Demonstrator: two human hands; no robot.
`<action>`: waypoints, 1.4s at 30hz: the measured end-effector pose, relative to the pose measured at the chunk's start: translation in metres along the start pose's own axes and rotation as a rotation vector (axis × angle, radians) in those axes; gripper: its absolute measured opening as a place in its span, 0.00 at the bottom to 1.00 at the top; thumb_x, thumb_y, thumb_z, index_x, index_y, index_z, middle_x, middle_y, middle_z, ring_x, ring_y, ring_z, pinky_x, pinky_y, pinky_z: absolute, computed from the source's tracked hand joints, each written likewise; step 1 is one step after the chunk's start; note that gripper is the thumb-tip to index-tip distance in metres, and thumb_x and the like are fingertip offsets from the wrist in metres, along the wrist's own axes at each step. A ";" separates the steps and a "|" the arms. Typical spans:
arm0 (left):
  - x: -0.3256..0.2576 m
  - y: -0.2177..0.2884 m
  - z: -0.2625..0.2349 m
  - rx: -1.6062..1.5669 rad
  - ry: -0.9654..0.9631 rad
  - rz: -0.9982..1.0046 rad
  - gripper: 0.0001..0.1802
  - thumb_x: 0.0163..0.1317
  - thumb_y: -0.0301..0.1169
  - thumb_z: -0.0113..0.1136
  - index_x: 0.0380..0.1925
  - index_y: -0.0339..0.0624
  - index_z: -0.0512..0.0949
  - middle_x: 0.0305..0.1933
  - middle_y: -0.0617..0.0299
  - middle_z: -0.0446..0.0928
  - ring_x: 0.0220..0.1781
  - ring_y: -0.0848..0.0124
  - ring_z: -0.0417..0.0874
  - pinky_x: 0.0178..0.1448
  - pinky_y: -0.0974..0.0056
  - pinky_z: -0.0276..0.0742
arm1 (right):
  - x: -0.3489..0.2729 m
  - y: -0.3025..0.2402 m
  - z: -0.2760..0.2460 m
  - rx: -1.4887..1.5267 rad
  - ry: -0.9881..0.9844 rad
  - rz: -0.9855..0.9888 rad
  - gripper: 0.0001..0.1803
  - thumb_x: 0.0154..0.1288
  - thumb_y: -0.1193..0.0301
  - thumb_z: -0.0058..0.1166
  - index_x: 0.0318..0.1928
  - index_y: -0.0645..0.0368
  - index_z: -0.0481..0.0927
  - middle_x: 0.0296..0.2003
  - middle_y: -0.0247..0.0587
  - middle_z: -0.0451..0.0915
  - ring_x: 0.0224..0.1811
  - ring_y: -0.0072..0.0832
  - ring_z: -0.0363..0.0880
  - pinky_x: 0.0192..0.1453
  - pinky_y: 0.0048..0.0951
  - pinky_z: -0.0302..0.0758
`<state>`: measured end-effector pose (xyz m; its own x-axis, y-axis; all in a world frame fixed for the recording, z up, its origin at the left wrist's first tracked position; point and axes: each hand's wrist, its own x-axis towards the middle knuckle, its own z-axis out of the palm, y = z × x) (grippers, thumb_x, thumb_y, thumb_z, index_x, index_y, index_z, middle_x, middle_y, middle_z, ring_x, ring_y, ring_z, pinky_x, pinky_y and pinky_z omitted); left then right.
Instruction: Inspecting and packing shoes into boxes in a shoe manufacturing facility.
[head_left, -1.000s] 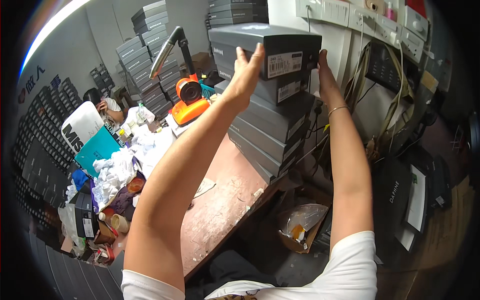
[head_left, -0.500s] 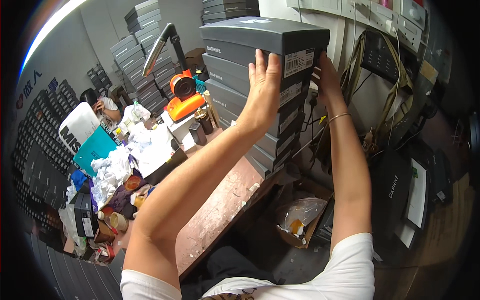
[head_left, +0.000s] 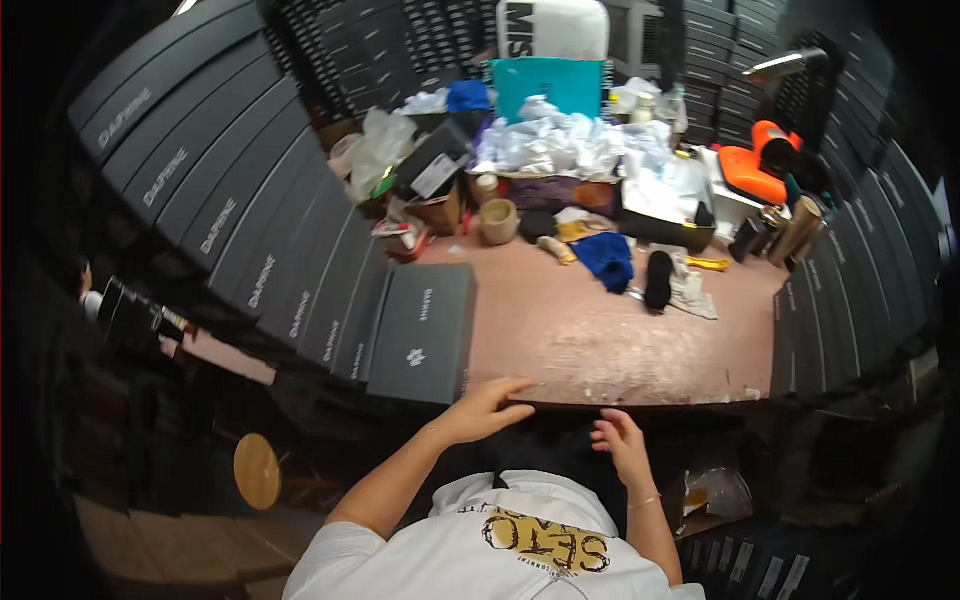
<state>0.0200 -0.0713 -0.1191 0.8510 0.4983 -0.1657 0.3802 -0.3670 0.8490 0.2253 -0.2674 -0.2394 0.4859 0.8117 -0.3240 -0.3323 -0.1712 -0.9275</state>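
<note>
My left hand [head_left: 484, 411] is at the front edge of the pink worktable [head_left: 610, 350], fingers and thumb apart, with nothing in it. It is nearest to a dark grey shoebox [head_left: 425, 325] lying on the table's left side. My right hand [head_left: 624, 446] hangs just off the same edge, its fingers loosely bent and apart, holding nothing. A tall stack of shoeboxes [head_left: 230, 220] rises at the left, and a second stack [head_left: 850, 290] stands at the table's right end.
Crumpled white paper [head_left: 550, 140] piles up at the back. Before it lie a blue cloth [head_left: 604, 262], a black-headed brush or pad [head_left: 658, 282] and a yellow-handled tool [head_left: 708, 264]. An orange device [head_left: 755, 175] stands back right. A round wooden stool seat [head_left: 257, 471] is low left.
Both hands have left the shoebox stack on the right and come down to the table's front edge. My view has swung left, so the table now lies straight ahead.
</note>
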 end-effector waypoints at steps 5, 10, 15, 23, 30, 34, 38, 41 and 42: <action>-0.098 -0.091 -0.052 0.371 0.882 -0.089 0.23 0.59 0.33 0.63 0.53 0.33 0.75 0.59 0.45 0.72 0.62 0.50 0.72 0.65 0.55 0.67 | 0.077 0.004 0.158 -0.304 -0.368 -0.160 0.34 0.64 0.64 0.61 0.65 0.63 0.62 0.43 0.46 0.78 0.42 0.26 0.80 0.44 0.25 0.76; -0.109 -0.148 -0.069 0.446 0.754 -0.276 0.29 0.60 0.34 0.62 0.58 0.27 0.69 0.62 0.41 0.68 0.65 0.47 0.68 0.67 0.54 0.65 | 0.107 -0.001 0.243 -0.003 -0.422 0.248 0.37 0.57 0.63 0.68 0.60 0.62 0.60 0.38 0.46 0.77 0.35 0.25 0.78 0.33 0.25 0.76; -0.071 -0.157 -0.017 0.014 0.859 -0.263 0.35 0.58 0.35 0.66 0.60 0.24 0.65 0.59 0.37 0.71 0.59 0.47 0.74 0.65 0.54 0.68 | 0.111 -0.001 0.151 -0.215 -0.324 0.249 0.29 0.53 0.65 0.71 0.50 0.61 0.69 0.33 0.33 0.72 0.28 0.16 0.70 0.25 0.18 0.67; 0.037 -0.117 0.035 -1.467 0.392 -0.381 0.16 0.61 0.32 0.63 0.45 0.33 0.77 0.46 0.55 0.79 0.47 0.67 0.79 0.56 0.63 0.73 | 0.076 -0.052 0.009 -0.180 -0.208 0.472 0.29 0.66 0.48 0.55 0.52 0.62 0.74 0.46 0.37 0.76 0.42 0.24 0.77 0.45 0.28 0.77; 0.043 -0.064 0.034 -1.430 0.427 -0.327 0.23 0.64 0.48 0.61 0.49 0.41 0.77 0.50 0.60 0.78 0.53 0.69 0.75 0.59 0.62 0.69 | 0.069 -0.072 -0.018 0.343 -0.285 0.285 0.23 0.71 0.53 0.51 0.51 0.61 0.77 0.44 0.36 0.80 0.44 0.24 0.79 0.51 0.33 0.76; 0.055 -0.080 0.048 -1.081 0.593 -0.122 0.24 0.67 0.50 0.55 0.47 0.39 0.77 0.46 0.61 0.77 0.50 0.72 0.75 0.56 0.65 0.70 | 0.080 -0.087 -0.011 0.350 -0.177 0.363 0.22 0.71 0.54 0.51 0.47 0.62 0.78 0.35 0.30 0.78 0.37 0.19 0.76 0.47 0.28 0.74; 0.043 -0.085 0.030 -0.991 0.479 -0.224 0.24 0.69 0.49 0.51 0.47 0.38 0.76 0.45 0.62 0.76 0.47 0.73 0.75 0.54 0.68 0.69 | 0.085 -0.095 0.006 0.167 -0.139 0.387 0.19 0.71 0.54 0.52 0.41 0.59 0.77 0.21 0.20 0.65 0.24 0.14 0.61 0.38 0.23 0.68; 0.032 -0.087 0.035 -1.237 0.427 -0.302 0.25 0.68 0.51 0.53 0.47 0.40 0.75 0.48 0.61 0.75 0.50 0.74 0.73 0.57 0.67 0.68 | 0.097 -0.070 -0.004 0.243 -0.254 0.453 0.20 0.71 0.54 0.51 0.44 0.60 0.77 0.24 0.22 0.67 0.25 0.14 0.61 0.38 0.24 0.69; 0.034 -0.076 0.035 -1.271 0.438 -0.254 0.24 0.67 0.52 0.54 0.46 0.40 0.76 0.49 0.61 0.74 0.50 0.75 0.73 0.57 0.68 0.69 | 0.109 -0.034 -0.040 0.644 -0.598 0.428 0.23 0.71 0.52 0.51 0.51 0.60 0.76 0.34 0.29 0.77 0.34 0.18 0.72 0.45 0.27 0.71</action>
<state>0.0325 -0.0535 -0.2068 0.5350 0.7356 -0.4155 -0.2863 0.6206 0.7300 0.3216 -0.1950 -0.2508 -0.2092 0.9318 -0.2966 -0.8495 -0.3234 -0.4168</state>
